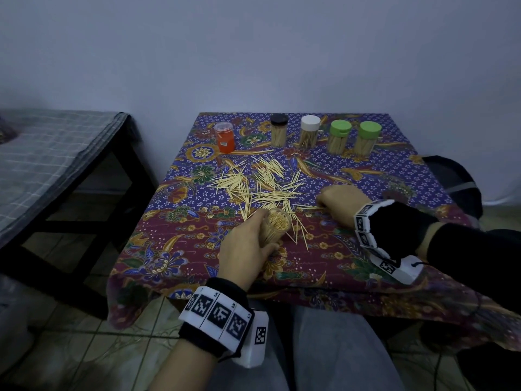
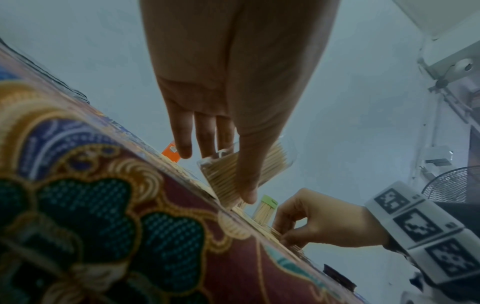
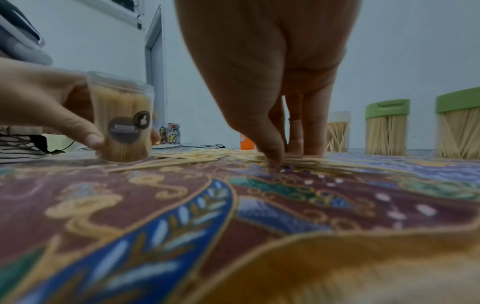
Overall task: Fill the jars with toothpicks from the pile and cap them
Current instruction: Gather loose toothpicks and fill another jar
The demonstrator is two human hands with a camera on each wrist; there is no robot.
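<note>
Head view, centre: left hand (image 1: 244, 251) grips the open jar (image 1: 275, 225) — filling step; right hand (image 1: 339, 203) seemingly pinches toothpicks (image 1: 255, 184), which next need lifting into it.

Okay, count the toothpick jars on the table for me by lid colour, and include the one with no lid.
Green lid: 2, one and its neighbour
White lid: 1
Black lid: 1
Orange jar with clear lid: 1
No lid: 1, the open jar gripped by the left hand
Total: 6 jars
</note>
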